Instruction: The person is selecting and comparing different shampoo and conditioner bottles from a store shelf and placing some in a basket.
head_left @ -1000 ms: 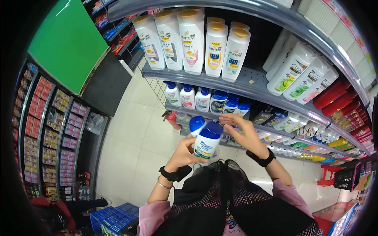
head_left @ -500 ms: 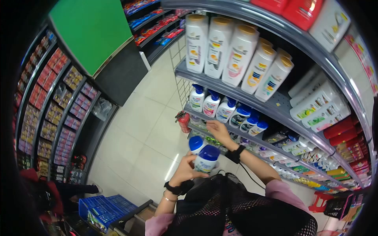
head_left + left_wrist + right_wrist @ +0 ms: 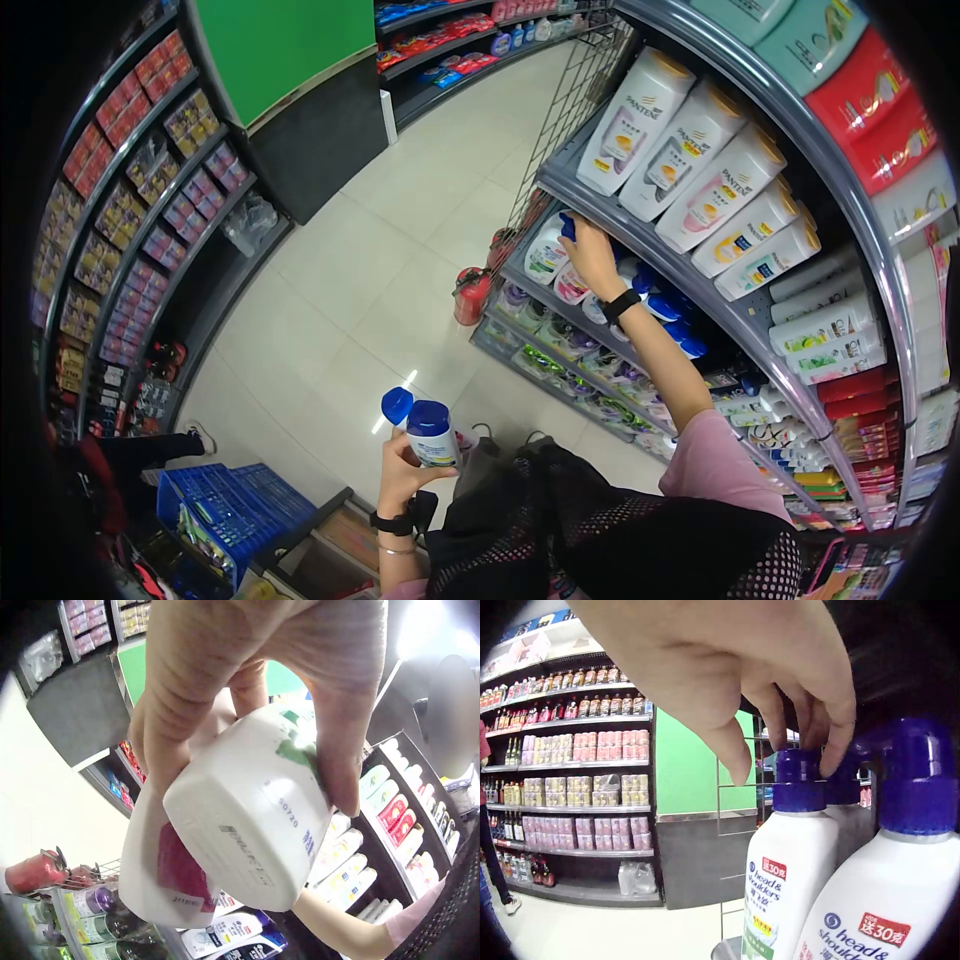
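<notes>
My left hand (image 3: pixel 398 478) grips two white shampoo bottles side by side at waist height. The nearer bottle (image 3: pixel 434 448) has a dark blue cap; the other bottle's blue cap (image 3: pixel 397 404) shows behind it. Seen from below in the left wrist view, one bottle (image 3: pixel 240 817) has green print and the second bottle (image 3: pixel 161 862) a dark pink patch. My right hand (image 3: pixel 592 262) reaches onto the shelf under the Pantene row. Its fingers curl round the blue pump top of a white Head & Shoulders bottle (image 3: pixel 784 862), with the thumb at the left. Another pump bottle (image 3: pixel 900 892) stands beside it.
Pantene bottles (image 3: pixel 690 160) line the shelf above my right hand. A wire grid (image 3: pixel 570 110) closes the shelf end, with a red fire extinguisher (image 3: pixel 470 296) on the floor nearby. A blue basket (image 3: pixel 215 505) sits at lower left. Another person's shoe (image 3: pixel 203 438) shows behind it.
My right hand has moved from beside the held bottles out to the pump bottle on the shelf. The left hand has lowered, keeping both bottles. The view has turned left.
</notes>
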